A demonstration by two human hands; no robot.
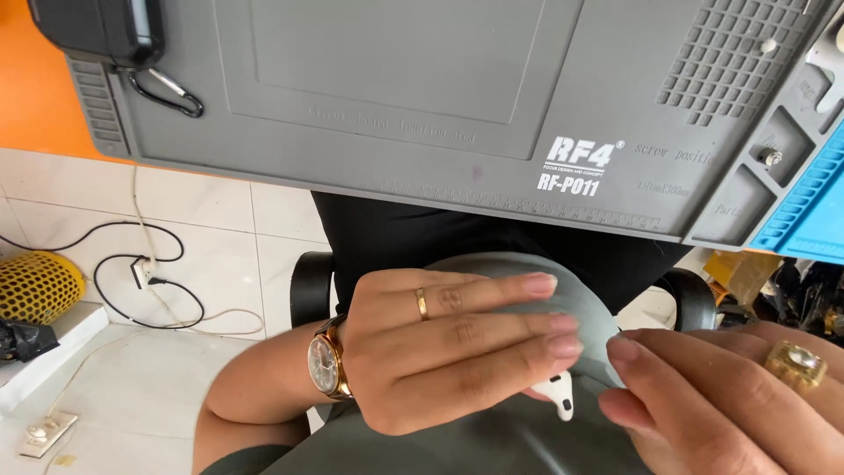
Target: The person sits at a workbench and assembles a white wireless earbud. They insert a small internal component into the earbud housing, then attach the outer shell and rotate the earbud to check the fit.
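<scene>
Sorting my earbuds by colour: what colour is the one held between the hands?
White, the earbud peeks out below the left hand in the head view.

Orange table [31, 97] w/ grey mat [396, 97], blue mat [804, 215].

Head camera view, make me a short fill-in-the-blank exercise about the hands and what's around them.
1. The left hand wears a gold ____ on its wrist.
2. A small ____ earbud shows under its fingers.
3. The right hand pinches the grey ____.
4. The work mat above is ____.

Missing words: watch; white; cloth; grey
</scene>
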